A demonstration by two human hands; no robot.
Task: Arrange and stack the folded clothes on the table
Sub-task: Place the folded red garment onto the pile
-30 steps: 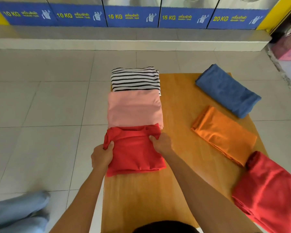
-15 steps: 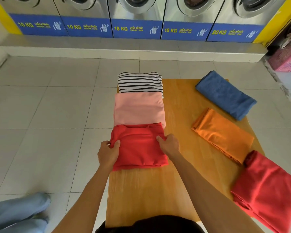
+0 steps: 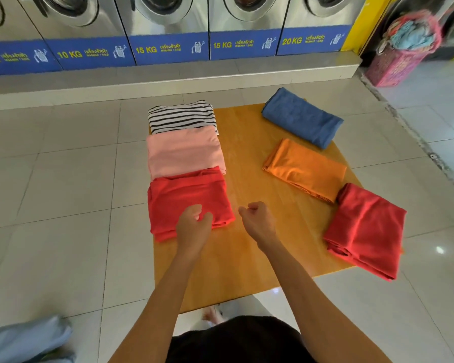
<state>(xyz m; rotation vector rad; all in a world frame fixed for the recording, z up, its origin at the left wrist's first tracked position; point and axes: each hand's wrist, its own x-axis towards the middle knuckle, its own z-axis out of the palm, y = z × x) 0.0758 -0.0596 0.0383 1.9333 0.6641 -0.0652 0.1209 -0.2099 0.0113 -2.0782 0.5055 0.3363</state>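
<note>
Both hands empty, fingers loosely curled. Left hand (image 3: 194, 221) hovers over the near right corner of the near-left red fold (image 3: 186, 203); contact cannot be told, but it grips nothing. Right hand (image 3: 257, 218) hangs just right of that fold, above bare wood of the table (image 3: 249, 158), holding nothing. Left column, near to far: red fold, pink fold (image 3: 184, 150), striped fold (image 3: 181, 117), each far edge tucked slightly over or against the next, in a tidy row along the table's left edge. Right column, well apart across the bare centre strip: blue fold (image 3: 302, 117) far, orange fold (image 3: 304, 166) middle, second red fold (image 3: 364, 229) near, overhanging the table's right edge; all three lie askew. Judgement: the left row looks placed and squared; the step in hand is a release between pieces. Next move likely calls for a reach right to one skewed piece, gripping both side edges so the fold keeps shape, then setting it squarely on a left pile.
</note>
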